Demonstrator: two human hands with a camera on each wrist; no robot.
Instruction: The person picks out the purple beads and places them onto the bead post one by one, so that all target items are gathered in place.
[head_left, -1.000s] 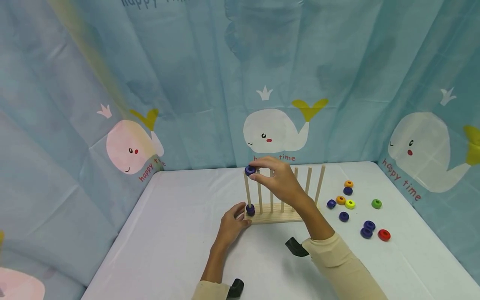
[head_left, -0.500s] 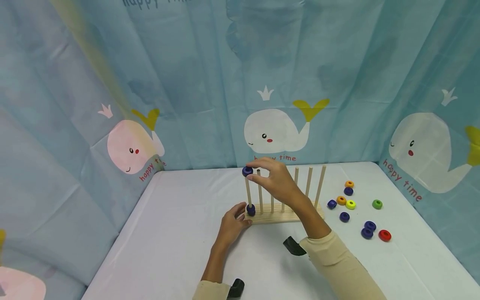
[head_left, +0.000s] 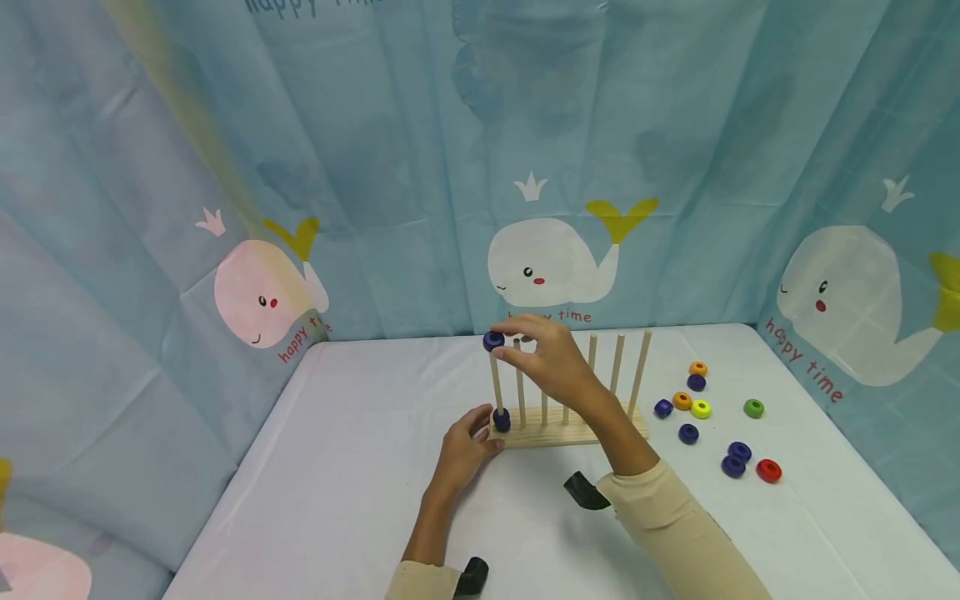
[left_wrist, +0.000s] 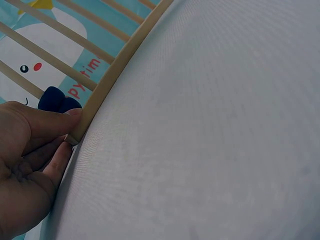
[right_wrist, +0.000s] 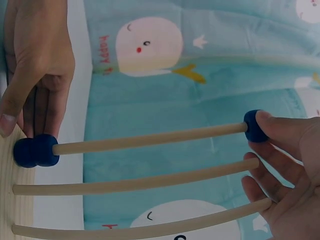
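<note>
A wooden peg rack (head_left: 555, 432) with a row of upright pegs stands on the table. My left hand (head_left: 459, 454) grips the left end of its base, thumb on one face and fingers at the end, as the left wrist view shows. Between thumb and fingertips my right hand (head_left: 553, 360) pinches a dark blue bead (right_wrist: 256, 126) at the very top of the leftmost peg (right_wrist: 150, 140). Two more blue beads (right_wrist: 36, 151) sit stacked at the foot of that peg. The other pegs carry no beads; the right hand hides part of some.
Loose beads lie on the white table (head_left: 337, 483) right of the rack: several blue ones (head_left: 687, 433), two orange (head_left: 682, 401), one yellow (head_left: 701, 409), one green (head_left: 753, 408) and one red (head_left: 768, 471). A blue whale-print curtain (head_left: 390, 250) hangs behind and at both sides.
My right hand has shifted slightly left, bringing the blue bead from beside the leftmost peg's tip to right over it. The left hand has stayed on the base.
</note>
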